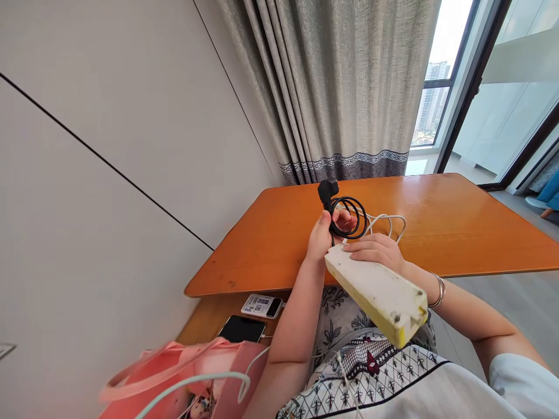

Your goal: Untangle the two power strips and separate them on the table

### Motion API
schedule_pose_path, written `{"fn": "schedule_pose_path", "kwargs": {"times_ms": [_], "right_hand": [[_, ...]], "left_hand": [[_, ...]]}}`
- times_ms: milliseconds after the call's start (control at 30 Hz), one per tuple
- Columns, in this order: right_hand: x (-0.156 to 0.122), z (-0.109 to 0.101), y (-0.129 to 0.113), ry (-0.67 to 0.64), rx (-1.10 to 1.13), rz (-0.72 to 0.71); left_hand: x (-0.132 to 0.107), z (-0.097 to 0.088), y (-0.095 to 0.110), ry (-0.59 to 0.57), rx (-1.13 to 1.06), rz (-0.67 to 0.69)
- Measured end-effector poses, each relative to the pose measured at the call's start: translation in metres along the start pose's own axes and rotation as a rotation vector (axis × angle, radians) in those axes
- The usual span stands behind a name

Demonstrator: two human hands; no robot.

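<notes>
My left hand (322,235) grips a coiled black cable (349,218) just below its black plug (327,190), which points up. My right hand (376,250) rests on the top of a white and yellowed power strip (375,292), holding it tilted above my lap, its end toward the camera. A white cable (386,220) loops out behind my right hand over the orange wooden table (437,215). A bracelet sits on my right wrist.
A wooden ledge at the lower left carries a black phone (241,329) and a small power bank (262,306). A pink bag (187,372) with white cords lies at the bottom left. Grey curtains (332,87) and a window stand behind the table; a white wall runs along the left.
</notes>
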State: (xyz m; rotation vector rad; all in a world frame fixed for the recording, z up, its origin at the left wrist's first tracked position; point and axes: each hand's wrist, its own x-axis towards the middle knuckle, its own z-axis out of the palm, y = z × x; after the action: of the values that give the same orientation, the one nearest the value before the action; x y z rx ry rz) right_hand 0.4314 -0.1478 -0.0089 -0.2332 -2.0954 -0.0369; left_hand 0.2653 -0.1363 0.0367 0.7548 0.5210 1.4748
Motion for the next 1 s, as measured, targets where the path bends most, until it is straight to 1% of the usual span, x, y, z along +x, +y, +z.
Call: {"fn": "schedule_pose_path", "kwargs": {"times_ms": [100, 167, 233, 300, 367, 400, 467, 567, 633, 767, 900, 1000], "right_hand": [[0.004, 0.001, 0.001, 0.135, 0.165, 0.224], [0.008, 0.001, 0.007, 0.257, 0.266, 0.417], [0.013, 0.0, 0.015, 0.366, 0.399, 0.62], [0.02, -0.002, 0.023, 0.391, 0.596, 0.793], [0.025, -0.004, 0.03, 0.347, 0.799, 0.903], [0.027, -0.006, 0.032, 0.315, 0.873, 0.937], [0.028, -0.009, 0.036, 0.262, 0.944, 0.994], [0.025, -0.012, 0.044, 0.21, 0.955, 1.094], [0.022, -0.011, 0.049, 0.209, 0.952, 1.151], [0.016, -0.004, 0.055, 0.234, 0.991, 1.193], [0.014, -0.001, 0.054, 0.169, 0.933, 1.221], [0.013, -0.003, 0.054, 0.148, 0.898, 1.241]], "left_hand": [[-0.005, 0.003, -0.001, -0.066, -0.045, -0.027], [-0.009, 0.004, -0.001, -0.112, -0.076, -0.03], [-0.011, 0.003, -0.002, -0.133, -0.083, -0.051], [-0.011, 0.0, -0.004, -0.132, -0.063, -0.101], [-0.008, -0.005, -0.006, -0.124, -0.033, -0.167], [-0.006, -0.008, -0.008, -0.119, -0.022, -0.192], [-0.001, -0.014, -0.011, -0.105, -0.006, -0.225], [0.008, -0.022, -0.019, -0.067, 0.031, -0.226], [0.014, -0.025, -0.026, -0.029, 0.069, -0.218], [0.023, -0.029, -0.041, 0.029, 0.12, -0.211], [0.027, -0.034, -0.05, 0.085, 0.137, -0.238], [0.029, -0.038, -0.053, 0.11, 0.154, -0.234]]}}
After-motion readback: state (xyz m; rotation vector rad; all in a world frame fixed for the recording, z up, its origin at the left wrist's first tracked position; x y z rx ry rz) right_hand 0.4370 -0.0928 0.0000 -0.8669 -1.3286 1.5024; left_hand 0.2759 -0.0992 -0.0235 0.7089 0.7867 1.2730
